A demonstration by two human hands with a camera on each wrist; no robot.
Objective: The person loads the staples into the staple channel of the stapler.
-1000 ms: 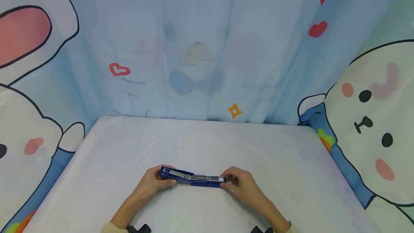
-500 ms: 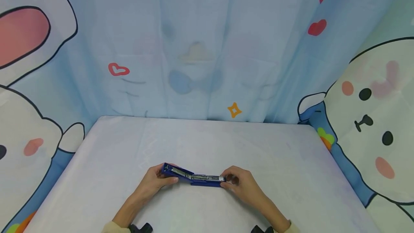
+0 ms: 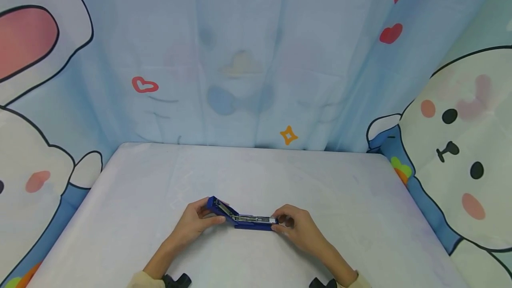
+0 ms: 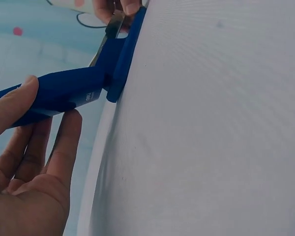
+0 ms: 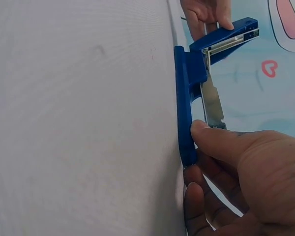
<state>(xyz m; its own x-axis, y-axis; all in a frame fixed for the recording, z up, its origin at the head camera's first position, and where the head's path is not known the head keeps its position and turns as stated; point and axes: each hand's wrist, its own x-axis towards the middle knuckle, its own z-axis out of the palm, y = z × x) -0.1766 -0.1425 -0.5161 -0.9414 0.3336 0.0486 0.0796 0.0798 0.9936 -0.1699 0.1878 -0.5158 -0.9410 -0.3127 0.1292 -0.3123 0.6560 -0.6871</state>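
Observation:
A blue stapler [image 3: 254, 225] lies in the middle of the white table, its top arm swung up and back to the left so the metal staple channel [image 3: 252, 219] shows. My left hand [image 3: 196, 219] grips the raised arm between thumb and fingers. At the other end, my right hand [image 3: 294, 223] pinches the base. In the right wrist view the base [image 5: 185, 108] stands against the tabletop, with the thumb on its near end. The left wrist view shows the blue top arm [image 4: 64, 91] held between thumb and fingers, tilted away from the base.
The white-covered table [image 3: 340, 181] spreads around both hands. A light blue curtain [image 3: 240, 21] with hearts hangs behind its far edge. Cartoon animal prints [image 3: 432, 146] flank the table. Dark wrist straps [image 3: 178, 281] sit at the sleeve ends.
My left hand has moved up and to the right, swinging the stapler's top arm further up from the base. The right hand and the base have hardly moved.

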